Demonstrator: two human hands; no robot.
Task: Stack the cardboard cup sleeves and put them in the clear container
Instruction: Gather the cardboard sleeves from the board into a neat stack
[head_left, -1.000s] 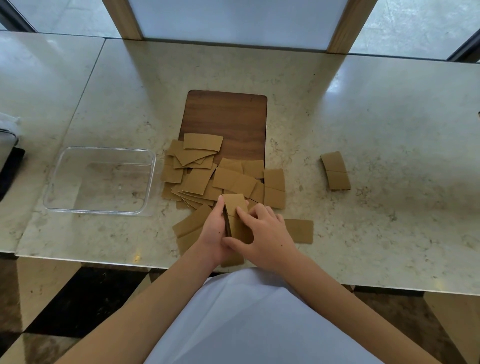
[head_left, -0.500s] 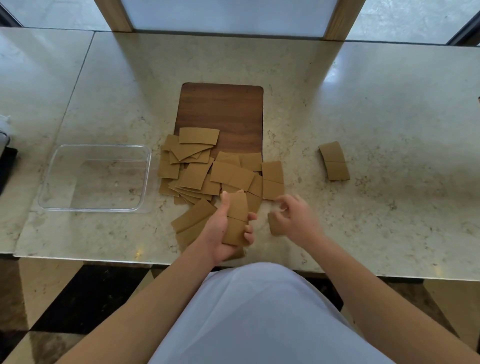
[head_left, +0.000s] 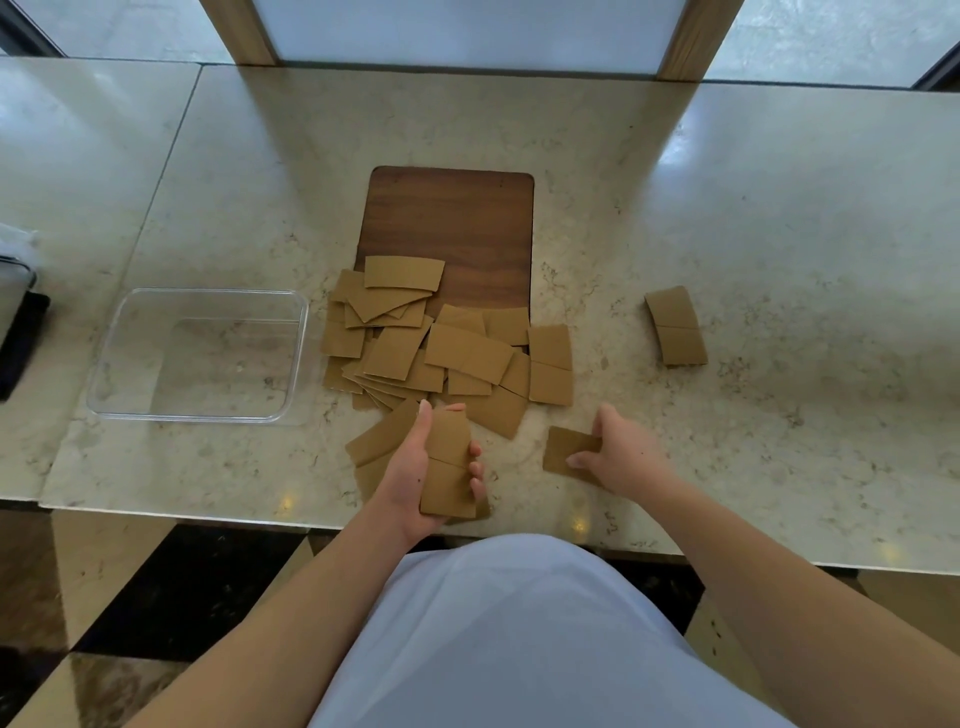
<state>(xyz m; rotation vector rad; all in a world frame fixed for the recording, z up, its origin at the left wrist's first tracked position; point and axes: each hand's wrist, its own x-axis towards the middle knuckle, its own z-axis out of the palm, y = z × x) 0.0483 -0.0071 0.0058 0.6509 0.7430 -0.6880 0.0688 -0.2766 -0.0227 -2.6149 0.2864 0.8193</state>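
Left hand grips a small stack of sleeves upright above the table edge, thumb and fingers curled round it, while the right hand pinches one sleeve lying flat just right of the stack. Half a second ago that right hand was closer in beside the stack; now it has swung outward. One loose pile spills off the board, one sleeve pair sits far right, and one clear container stands left.
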